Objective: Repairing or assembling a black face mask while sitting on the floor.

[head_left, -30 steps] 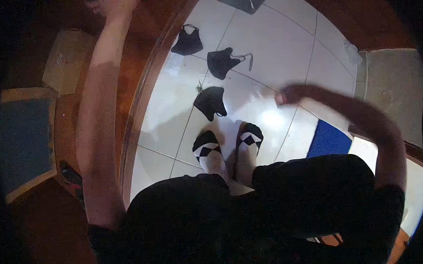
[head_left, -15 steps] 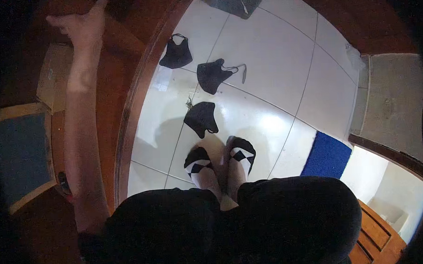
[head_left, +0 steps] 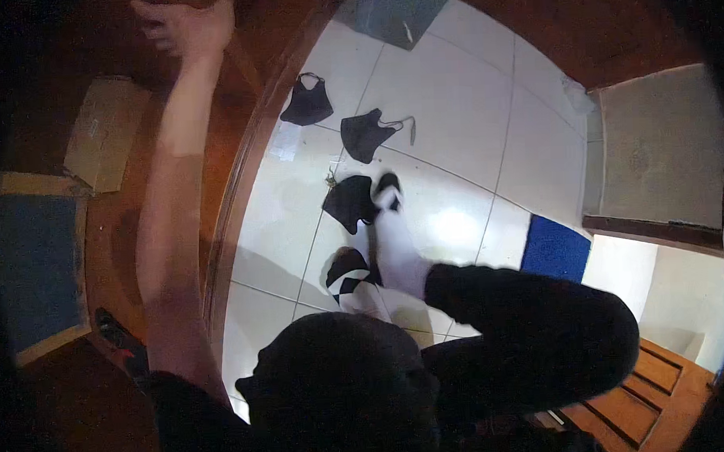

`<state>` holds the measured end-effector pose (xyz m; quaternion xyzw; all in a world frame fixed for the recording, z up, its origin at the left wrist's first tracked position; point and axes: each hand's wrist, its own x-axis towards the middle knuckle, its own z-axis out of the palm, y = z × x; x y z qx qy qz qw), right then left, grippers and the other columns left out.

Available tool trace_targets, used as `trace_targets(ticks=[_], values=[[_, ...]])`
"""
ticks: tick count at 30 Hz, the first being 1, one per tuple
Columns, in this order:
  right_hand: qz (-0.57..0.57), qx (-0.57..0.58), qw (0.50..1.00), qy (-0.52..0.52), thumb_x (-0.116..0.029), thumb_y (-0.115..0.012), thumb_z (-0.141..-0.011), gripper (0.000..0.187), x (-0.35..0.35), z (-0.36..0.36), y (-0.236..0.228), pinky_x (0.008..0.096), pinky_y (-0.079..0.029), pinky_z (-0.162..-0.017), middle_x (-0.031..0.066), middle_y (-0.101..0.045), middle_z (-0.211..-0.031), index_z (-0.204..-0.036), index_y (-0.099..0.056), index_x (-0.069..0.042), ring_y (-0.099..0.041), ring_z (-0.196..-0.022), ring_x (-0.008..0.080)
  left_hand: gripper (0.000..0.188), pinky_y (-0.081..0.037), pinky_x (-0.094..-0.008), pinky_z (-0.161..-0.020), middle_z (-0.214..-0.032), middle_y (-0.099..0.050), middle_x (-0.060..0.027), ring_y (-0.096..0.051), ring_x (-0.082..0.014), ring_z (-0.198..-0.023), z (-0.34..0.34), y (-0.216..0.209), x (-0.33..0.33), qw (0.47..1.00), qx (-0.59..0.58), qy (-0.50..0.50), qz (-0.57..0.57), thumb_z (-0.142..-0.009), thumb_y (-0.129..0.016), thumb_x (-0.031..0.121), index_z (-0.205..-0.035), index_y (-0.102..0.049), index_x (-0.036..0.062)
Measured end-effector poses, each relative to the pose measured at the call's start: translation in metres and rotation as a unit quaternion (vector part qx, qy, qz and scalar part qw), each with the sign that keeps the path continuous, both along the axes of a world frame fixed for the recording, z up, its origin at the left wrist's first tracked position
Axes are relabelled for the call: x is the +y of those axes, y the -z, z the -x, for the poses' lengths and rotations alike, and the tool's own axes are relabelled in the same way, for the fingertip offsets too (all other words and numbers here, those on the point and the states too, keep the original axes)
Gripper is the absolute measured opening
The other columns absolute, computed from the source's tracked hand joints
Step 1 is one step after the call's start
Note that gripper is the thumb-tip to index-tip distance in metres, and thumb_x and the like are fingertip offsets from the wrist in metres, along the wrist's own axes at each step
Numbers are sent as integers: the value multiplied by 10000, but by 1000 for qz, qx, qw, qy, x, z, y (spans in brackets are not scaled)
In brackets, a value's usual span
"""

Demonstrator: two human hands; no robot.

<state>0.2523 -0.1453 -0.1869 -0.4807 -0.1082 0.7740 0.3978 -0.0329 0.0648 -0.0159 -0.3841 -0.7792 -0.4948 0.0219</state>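
My left hand (head_left: 192,29) is stretched out at the upper left, its fingers spread and holding nothing. It hovers before dark reddish-brown wood. My right hand is out of view. On the white tiled floor lie three black face masks. The farthest mask (head_left: 306,99) has its strap looped upward, and the middle mask (head_left: 366,136) trails its strap to the right. Close to my feet lies the nearest mask (head_left: 350,202). My right foot (head_left: 389,195), in a black and white sock, is beside its right edge, blurred; whether they touch I cannot tell. My left foot (head_left: 349,276) stands nearer.
Left of the floor runs a brown wooden surface (head_left: 111,235) with a cardboard box (head_left: 103,131) and a dark blue framed panel (head_left: 40,265). A grey box-like object (head_left: 402,13) stands at the far edge. A blue mat (head_left: 556,253) lies right, near a wooden panelled door (head_left: 643,391).
My right foot has moved forward to the nearest mask, and my right knee has swung outward. My left hand has shifted right and slightly up in view, its fingers still spread.
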Motion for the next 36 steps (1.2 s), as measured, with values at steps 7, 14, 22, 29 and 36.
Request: trace_targets(ticks=[7, 14, 22, 29, 36], values=[[17, 94, 970, -226, -555, -449, -880, 402, -17, 78, -69, 258, -416, -543, -18, -567, -739, -944, -573, -179, -515, -630, 108, 1260, -172, -583, -1046, -1372, 10, -411, -73, -559, -1282, 18, 4, -31, 999, 9, -35, 18, -652, -796, 338, -1379, 210, 123], [-131, -79, 942, -299, -513, -410, -893, 477, -92, 54, -34, 352, -417, -807, 82, -577, -955, -1154, -543, -136, -536, -894, 218, 1213, -207, -497, -1068, -1415, -138, -311, -205, -454, -1298, -5, -35, -52, 978, 17, 129, 165, -668, -760, 375, -1404, 168, 116], [-191, -94, 905, -368, -484, -427, -890, 452, -146, 44, 26, 348, -425, -801, 76, -590, -958, -1138, -557, -130, -548, -884, 214, 1026, -262, -414, -1054, -1402, -228, -272, -284, -361, -1285, 49, -32, -174, 975, 81, 197, 63, -708, -705, 283, -1424, -10, 40], [-186, -116, 890, -400, -459, -441, -887, 430, -174, 20, 95, 344, -432, -796, 71, -601, -961, -1125, -569, -125, -559, -874, 212, 676, -386, -344, -952, -1175, -547, -171, -511, -220, -1095, -38, -26, -203, 788, -60, 478, 384, -849, -594, 318, -1385, -271, 65], [-128, -170, 886, -411, -434, -455, -884, 408, -210, -80, 172, 340, -439, -791, 65, -612, -963, -1111, -581, -120, -570, -865, 209, 680, -407, -345, -930, -1193, -543, -188, -531, -267, -1086, -100, 57, -150, 775, -36, 503, 380, -808, -608, 291, -1364, -307, 44]])
